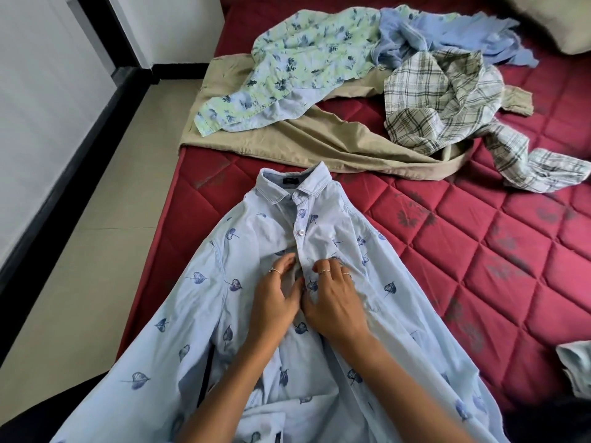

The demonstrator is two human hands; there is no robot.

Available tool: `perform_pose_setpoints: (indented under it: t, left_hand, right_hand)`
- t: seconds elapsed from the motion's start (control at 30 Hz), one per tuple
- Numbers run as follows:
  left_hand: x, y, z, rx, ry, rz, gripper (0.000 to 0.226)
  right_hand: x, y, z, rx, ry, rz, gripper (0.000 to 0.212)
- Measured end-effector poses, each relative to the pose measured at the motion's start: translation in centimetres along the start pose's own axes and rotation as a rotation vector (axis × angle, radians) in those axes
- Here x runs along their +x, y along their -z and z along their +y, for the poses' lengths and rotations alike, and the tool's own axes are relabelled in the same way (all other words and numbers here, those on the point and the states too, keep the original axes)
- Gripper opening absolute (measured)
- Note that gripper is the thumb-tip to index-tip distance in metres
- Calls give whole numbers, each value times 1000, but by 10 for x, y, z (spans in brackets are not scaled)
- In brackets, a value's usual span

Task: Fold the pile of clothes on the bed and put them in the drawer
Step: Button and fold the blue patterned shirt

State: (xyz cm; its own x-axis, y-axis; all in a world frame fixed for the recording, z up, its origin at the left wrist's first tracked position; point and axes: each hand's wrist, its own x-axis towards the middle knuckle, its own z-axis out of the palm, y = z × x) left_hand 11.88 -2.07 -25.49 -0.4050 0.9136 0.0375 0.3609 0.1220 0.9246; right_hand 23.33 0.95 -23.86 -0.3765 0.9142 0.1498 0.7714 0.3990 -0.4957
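A light blue shirt (256, 251) printed with dark blue leaves lies face up on the red quilted mattress (479, 251), its collar pointing away from me and its lower part hanging toward me. Both hands work at the button placket in mid-chest, below a fastened white button. My left hand (275, 302) pinches the left edge of the placket between curled fingers and thumb. My right hand (332, 302) pinches the right edge just beside it. Farther back lies the loose pile: a green floral shirt (287, 65), a pale blue garment (447, 30), a plaid shirt (441, 100) and beige trousers (319, 135).
A pillow (550, 20) sits at the far right corner of the bed. A pale garment (575, 366) shows at the right edge. Tiled floor (96, 219) runs along the left of the bed beside a white wall with a black skirting. No drawer is in view.
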Motion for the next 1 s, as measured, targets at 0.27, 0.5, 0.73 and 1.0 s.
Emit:
perform_pose_setpoints:
  t: [0.27, 0.5, 0.73, 1.0]
  left_hand:
    - [-2, 8, 3, 16, -2, 96, 36]
    - [-3, 7, 0, 11, 10, 113, 31]
    - [9, 2, 11, 33, 63, 111, 22]
    - [15, -4, 13, 232, 2, 83, 9]
  right_hand:
    - [6, 21, 31, 718, -366, -12, 15]
    - [10, 36, 43, 1294, -610, -97, 22]
    - [10, 34, 44, 1264, -579, -95, 23]
    - [8, 35, 43, 1262, -554, -93, 15]
